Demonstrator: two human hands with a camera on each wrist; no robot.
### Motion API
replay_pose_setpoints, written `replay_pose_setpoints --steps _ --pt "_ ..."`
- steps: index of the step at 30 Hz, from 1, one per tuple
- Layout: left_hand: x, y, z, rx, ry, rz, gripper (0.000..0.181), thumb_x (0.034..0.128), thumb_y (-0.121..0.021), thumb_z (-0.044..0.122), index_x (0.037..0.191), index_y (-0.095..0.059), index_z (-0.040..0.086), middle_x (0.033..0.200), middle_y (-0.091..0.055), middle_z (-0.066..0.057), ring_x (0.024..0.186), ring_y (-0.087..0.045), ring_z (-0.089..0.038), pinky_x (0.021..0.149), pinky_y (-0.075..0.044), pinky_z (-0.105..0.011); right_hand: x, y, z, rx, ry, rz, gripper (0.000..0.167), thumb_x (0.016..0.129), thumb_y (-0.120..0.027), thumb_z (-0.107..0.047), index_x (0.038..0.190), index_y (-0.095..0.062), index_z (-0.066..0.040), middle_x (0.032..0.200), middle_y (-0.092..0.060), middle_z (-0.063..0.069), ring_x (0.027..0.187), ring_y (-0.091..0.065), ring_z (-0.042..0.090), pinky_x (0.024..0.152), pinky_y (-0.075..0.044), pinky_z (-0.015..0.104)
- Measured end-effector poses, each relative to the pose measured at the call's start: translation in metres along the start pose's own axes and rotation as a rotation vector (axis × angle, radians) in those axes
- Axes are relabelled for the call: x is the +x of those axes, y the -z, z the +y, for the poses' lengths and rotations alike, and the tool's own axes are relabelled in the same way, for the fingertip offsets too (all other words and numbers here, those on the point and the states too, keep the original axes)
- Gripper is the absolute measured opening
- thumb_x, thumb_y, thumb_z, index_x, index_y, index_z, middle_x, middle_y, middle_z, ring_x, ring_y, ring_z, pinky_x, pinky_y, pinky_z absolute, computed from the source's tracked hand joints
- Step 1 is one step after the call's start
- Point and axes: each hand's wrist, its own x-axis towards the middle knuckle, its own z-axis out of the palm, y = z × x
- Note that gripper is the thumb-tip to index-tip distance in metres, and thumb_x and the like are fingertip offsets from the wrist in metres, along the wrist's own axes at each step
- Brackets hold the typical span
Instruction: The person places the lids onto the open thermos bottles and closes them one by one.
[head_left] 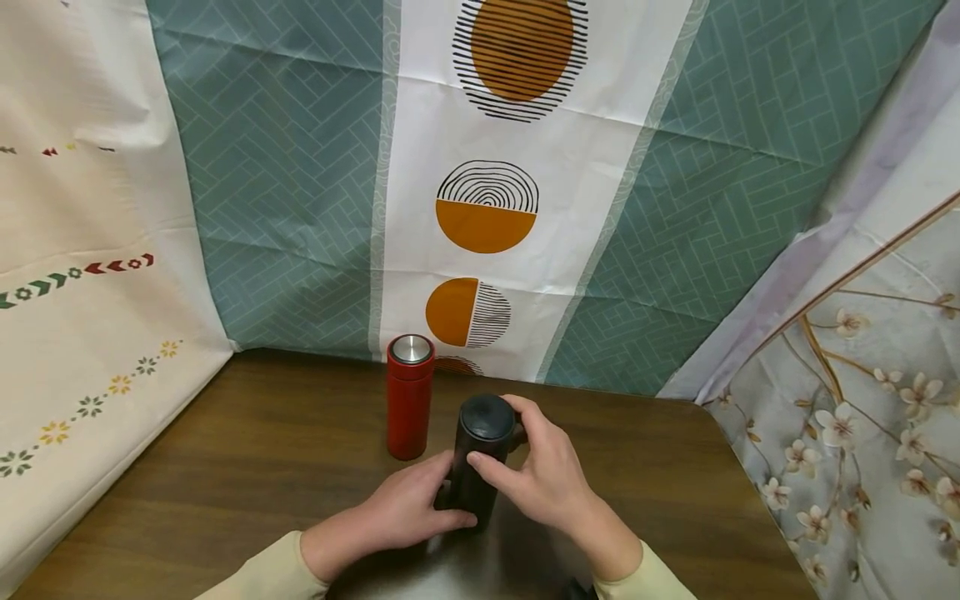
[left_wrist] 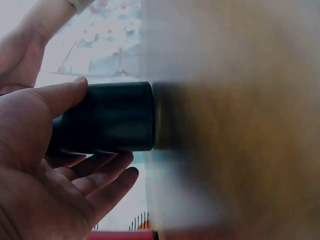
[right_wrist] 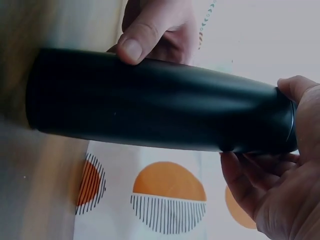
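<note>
A black thermos flask [head_left: 476,475] stands close to upright between both hands, its dark lid facing up in the head view. My left hand [head_left: 411,507] grips its lower body from the left, thumb on the near side and fingers around the far side. Near the top, my right hand [head_left: 546,471] holds it from the right, with the thumb in front and the fingers behind. In the left wrist view the base of the flask [left_wrist: 117,117] is at or just above the tabletop; I cannot tell which. A red thermos flask [head_left: 409,408] with a silver-topped lid stands upright behind the left hand.
The brown wooden table [head_left: 300,442] reaches back to a teal and white curtain [head_left: 300,183] with orange circles. A cream cloth [head_left: 90,333] hangs along the left side, and a floral curtain [head_left: 847,450] borders the right edge.
</note>
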Motion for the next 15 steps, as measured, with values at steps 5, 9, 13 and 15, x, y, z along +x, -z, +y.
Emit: replay_pose_setpoints --steps 5,9,13,15 --pt "0.014 0.003 -0.005 -0.003 0.023 0.039 0.059 0.0933 -0.092 0.041 0.139 -0.061 0.021 0.129 -0.071 0.007 0.121 -0.074 -0.022 0.097 -0.061 -0.050 0.013 -0.003 0.008 -0.035 -0.024 0.033 0.067 0.090 -0.094 -0.025 0.145 -0.060 -0.011 0.116 -0.076 -0.003 0.092 -0.070 0.012 0.075 -0.060 0.033" --pt "0.025 0.005 -0.007 -0.005 0.044 0.057 0.063 0.0958 -0.089 0.038 0.145 -0.058 0.015 0.132 -0.071 0.001 0.118 -0.073 -0.025 0.097 -0.061 -0.052 0.022 -0.005 0.015 -0.059 -0.066 0.051 0.065 0.091 -0.092 -0.028 0.146 -0.061 -0.011 0.114 -0.076 -0.002 0.090 -0.069 0.015 0.074 -0.058 0.033" --pt "0.033 0.005 -0.005 -0.001 0.077 0.083 0.067 0.0968 -0.088 0.035 0.149 -0.054 0.010 0.133 -0.072 -0.005 0.115 -0.073 -0.025 0.096 -0.061 -0.053 0.030 -0.008 0.024 -0.053 -0.116 0.053 0.065 0.093 -0.090 -0.030 0.148 -0.060 -0.012 0.116 -0.076 -0.001 0.092 -0.069 0.016 0.076 -0.059 0.038" --pt "0.037 0.005 -0.003 0.008 0.093 0.104 0.069 0.0963 -0.088 0.034 0.150 -0.054 0.007 0.132 -0.072 -0.006 0.113 -0.073 -0.026 0.095 -0.061 -0.054 0.033 -0.009 0.027 -0.049 -0.136 0.056 0.065 0.094 -0.089 -0.031 0.149 -0.060 -0.013 0.119 -0.076 -0.001 0.095 -0.070 0.016 0.078 -0.059 0.040"
